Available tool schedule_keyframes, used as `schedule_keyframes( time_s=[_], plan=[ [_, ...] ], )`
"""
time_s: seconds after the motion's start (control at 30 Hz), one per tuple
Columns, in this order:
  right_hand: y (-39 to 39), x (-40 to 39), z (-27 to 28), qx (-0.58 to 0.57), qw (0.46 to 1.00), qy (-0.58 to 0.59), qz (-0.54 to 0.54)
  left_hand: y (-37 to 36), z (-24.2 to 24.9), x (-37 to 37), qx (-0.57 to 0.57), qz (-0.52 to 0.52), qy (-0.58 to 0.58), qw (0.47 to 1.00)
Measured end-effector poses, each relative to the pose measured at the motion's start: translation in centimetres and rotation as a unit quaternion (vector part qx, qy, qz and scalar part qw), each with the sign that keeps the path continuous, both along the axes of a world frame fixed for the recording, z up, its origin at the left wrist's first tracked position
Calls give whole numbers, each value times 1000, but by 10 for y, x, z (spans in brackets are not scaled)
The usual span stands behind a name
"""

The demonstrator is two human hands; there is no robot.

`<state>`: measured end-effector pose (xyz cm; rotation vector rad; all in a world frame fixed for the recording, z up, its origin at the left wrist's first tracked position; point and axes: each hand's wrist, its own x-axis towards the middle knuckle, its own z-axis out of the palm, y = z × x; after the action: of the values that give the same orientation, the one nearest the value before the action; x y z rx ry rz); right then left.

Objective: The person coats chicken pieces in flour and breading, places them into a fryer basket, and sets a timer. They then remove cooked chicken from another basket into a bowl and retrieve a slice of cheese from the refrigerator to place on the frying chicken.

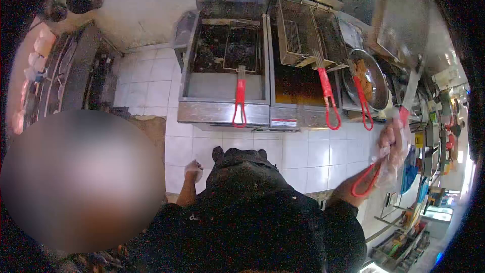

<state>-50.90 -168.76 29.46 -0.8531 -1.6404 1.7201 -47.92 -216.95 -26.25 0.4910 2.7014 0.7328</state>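
Note:
My right hand, in a clear plastic glove, is closed around a red looped handle. From it a grey metal shaft rises to the upper right; its far end is blurred. The handle resembles those of the fry baskets. My left hand, also in clear plastic, hangs by my side with its fingers curled, and nothing shows in it. In front, one fry basket sits in the left fryer. Two more baskets hang above brown oil in the right fryer. Right of them, a metal bowl holds brown food.
White tiles cover the floor between me and the fryers. A dark metal unit stands at the left. Shelving with assorted items lines the right side. A blurred oval hides the lower left.

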Motion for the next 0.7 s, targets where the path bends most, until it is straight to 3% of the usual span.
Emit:
schedule_keyframes(
  time_s=[0.03,0.07,0.1,0.13,0.17,0.23,0.3,0.33,0.37,0.43,0.47,0.5,0.67,0.7],
  plan=[
    [-16,-9,-5,2,1000,4,-5,-11,-7,-3,2,-5,4,1000],
    [-28,-18,-15,0,998,34,57,-15,-23,-9,259,271,-209,903],
    [-39,-26,-23,-1,991,61,121,-18,-46,-5,464,493,-386,626],
    [-53,-37,-29,-30,985,57,162,-55,-73,9,644,387,-432,498],
    [-69,-51,-35,-59,976,55,203,-62,-82,16,649,383,-428,499],
    [-110,-86,-51,-87,974,87,190,-79,-91,20,611,478,-441,452],
    [-130,-117,-70,-195,924,130,301,-96,-94,39,669,460,-414,412],
    [-127,-144,-101,-62,904,167,389,-102,-105,53,564,402,-251,676],
    [-140,-162,-105,73,859,201,466,-107,-120,70,396,306,-57,864],
    [-179,-176,-93,-256,875,60,406,-125,-143,81,532,343,-161,757],
    [-193,-188,-94,-267,870,51,411,-131,-137,89,337,220,11,915],
    [-203,-200,-102,-277,865,41,416,-127,-116,97,102,79,181,975],
    [-235,-253,-161,-306,845,59,434,-98,-59,40,173,210,89,958],
    [-240,-259,-173,-261,855,58,445,-96,-53,37,189,238,57,951]
  ],
)
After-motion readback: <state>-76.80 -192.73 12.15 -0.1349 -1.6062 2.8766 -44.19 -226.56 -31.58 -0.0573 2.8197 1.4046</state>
